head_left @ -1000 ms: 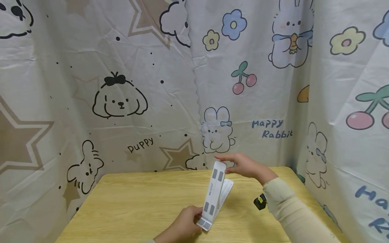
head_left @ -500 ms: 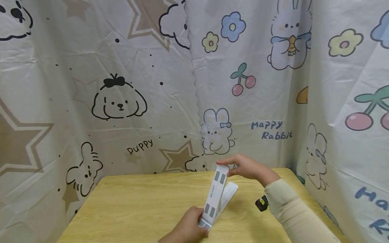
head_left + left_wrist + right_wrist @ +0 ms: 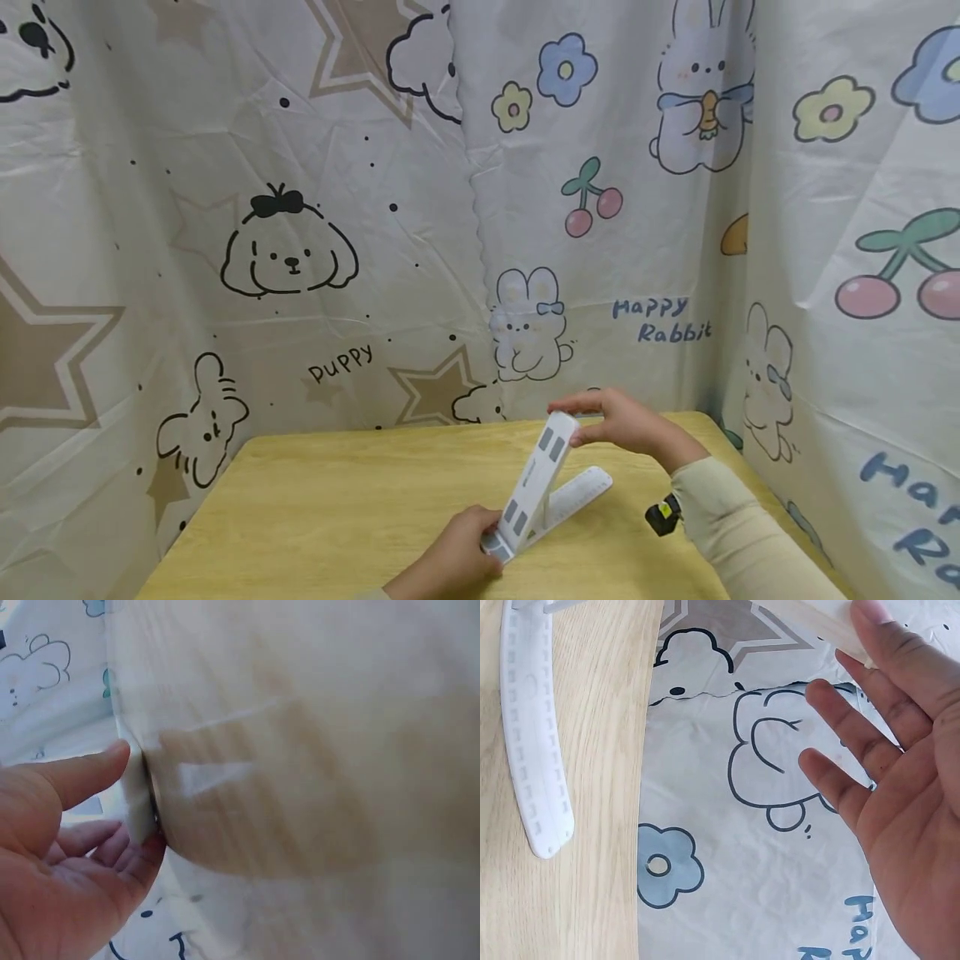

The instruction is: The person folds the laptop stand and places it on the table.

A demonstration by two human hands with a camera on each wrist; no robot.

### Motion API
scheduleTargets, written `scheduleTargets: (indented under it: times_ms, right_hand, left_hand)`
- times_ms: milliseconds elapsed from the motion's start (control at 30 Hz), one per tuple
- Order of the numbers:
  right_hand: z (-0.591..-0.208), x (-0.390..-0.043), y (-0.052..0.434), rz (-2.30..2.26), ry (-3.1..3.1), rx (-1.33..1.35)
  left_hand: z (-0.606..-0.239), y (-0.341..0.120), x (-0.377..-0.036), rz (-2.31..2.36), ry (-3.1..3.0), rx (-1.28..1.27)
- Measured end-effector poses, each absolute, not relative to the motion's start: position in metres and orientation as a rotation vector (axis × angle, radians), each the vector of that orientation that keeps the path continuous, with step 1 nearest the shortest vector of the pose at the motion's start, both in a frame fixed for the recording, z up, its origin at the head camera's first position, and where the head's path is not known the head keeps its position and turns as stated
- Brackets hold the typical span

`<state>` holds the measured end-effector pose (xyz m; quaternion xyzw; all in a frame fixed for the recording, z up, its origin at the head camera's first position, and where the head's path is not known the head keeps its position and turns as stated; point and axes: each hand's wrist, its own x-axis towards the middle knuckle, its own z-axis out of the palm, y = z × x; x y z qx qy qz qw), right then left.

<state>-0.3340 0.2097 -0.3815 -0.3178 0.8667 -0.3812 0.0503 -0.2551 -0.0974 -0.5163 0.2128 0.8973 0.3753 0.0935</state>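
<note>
White stand is at the table's near side. Left hand pinches its near end, right hand its far end. Cloth says "Puppy" and "Happy Rabbit".

Illegibly tiny lettering on white stand

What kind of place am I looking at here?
Probably a small screened-off work corner, perhaps indoors at a home or studio; the pictures don't settle which. Cloth printed with puppies and rabbits hangs behind and beside a wood-look table, where a white folding stand is being handled.
</note>
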Motion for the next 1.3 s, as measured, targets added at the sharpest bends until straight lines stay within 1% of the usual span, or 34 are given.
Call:
scheduleTargets:
  times_ms: [133, 267, 633, 733, 933, 1100, 1300]
  right_hand:
    - [-0.384, -0.333, 0.211, -1.171, 2.641, -0.954]
    - [-0.382, -0.329, 0.210, -1.178, 2.683, -0.886]
    - [-0.383, -0.298, 0.211, -1.236, 2.789, -0.593]
    - [-0.385, -0.290, 0.212, -1.269, 2.799, -0.557]
    - [-0.387, -0.279, 0.210, -1.290, 2.829, -0.577]
    - [-0.390, -0.275, 0.213, -1.286, 2.867, -0.581]
    - [-0.404, -0.275, 0.219, -1.309, 2.855, -0.767]
  left_hand:
    - [-0.518, -0.095, -0.254, 1.090, 2.691, 0.592]
    - [-0.517, -0.096, -0.256, 1.060, 2.708, 0.590]
    - [-0.509, -0.095, -0.263, 0.932, 2.707, 0.720]
    - [-0.507, -0.093, -0.264, 0.900, 2.717, 0.750]
    - [-0.506, -0.092, -0.265, 0.833, 2.758, 0.795]
    - [-0.507, -0.085, -0.267, 0.805, 2.774, 0.753]
    - [-0.501, -0.077, -0.266, 0.809, 2.743, 0.706]
